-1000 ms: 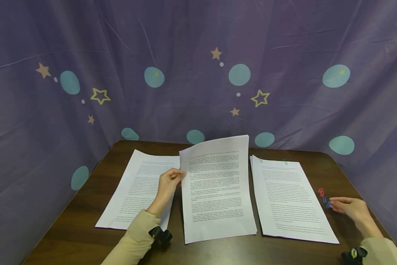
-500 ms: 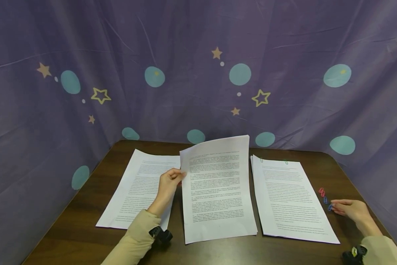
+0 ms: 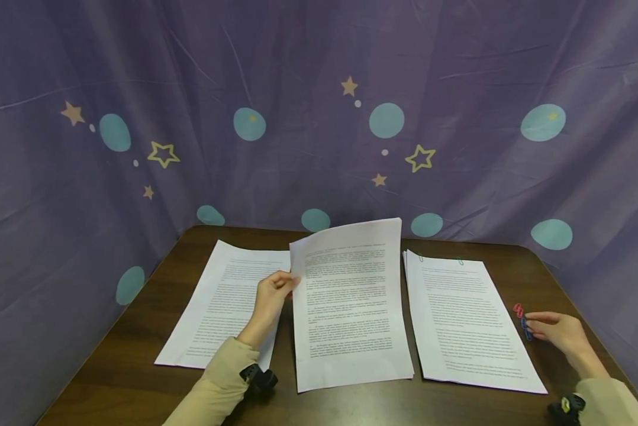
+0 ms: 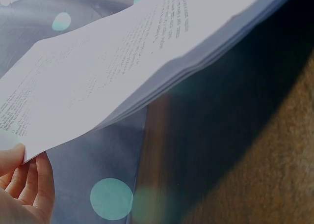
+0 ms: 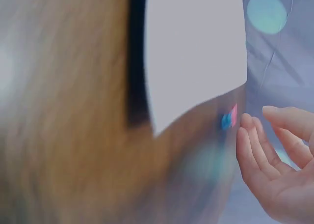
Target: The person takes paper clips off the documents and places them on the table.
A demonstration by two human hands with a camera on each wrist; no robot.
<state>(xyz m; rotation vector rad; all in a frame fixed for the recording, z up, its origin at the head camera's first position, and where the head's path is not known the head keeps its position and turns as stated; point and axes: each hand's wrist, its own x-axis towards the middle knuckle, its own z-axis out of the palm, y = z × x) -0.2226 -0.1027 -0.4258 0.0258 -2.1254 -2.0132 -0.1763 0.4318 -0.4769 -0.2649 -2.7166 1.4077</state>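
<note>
My left hand point(image 3: 273, 290) pinches the left edge of a stack of printed sheets point(image 3: 345, 302) between thumb and fingers. The stack stands raised and slightly curved; its several layers show along the edge in the left wrist view. Over the right side of the table, my right hand point(image 3: 558, 332) has its fingertips beside blue paper clips point(image 3: 527, 333); whether they touch is not clear. In the right wrist view a gap shows between its thumb and fingers, with nothing in it. Pink paper clips point(image 3: 518, 310) lie just beyond the blue ones.
Another printed stack point(image 3: 234, 296) lies on the left of the brown table point(image 3: 122, 349), partly behind my left forearm. On the right lies a stack point(image 3: 468, 331) with green paper clips point(image 3: 460, 260) at its top edge. A purple patterned curtain point(image 3: 308, 165) hangs behind.
My right hand has shifted slightly away from me and left along the paper clips. The lower blue clip now lies closer to the other blue one. The left hand and its stack stay put.
</note>
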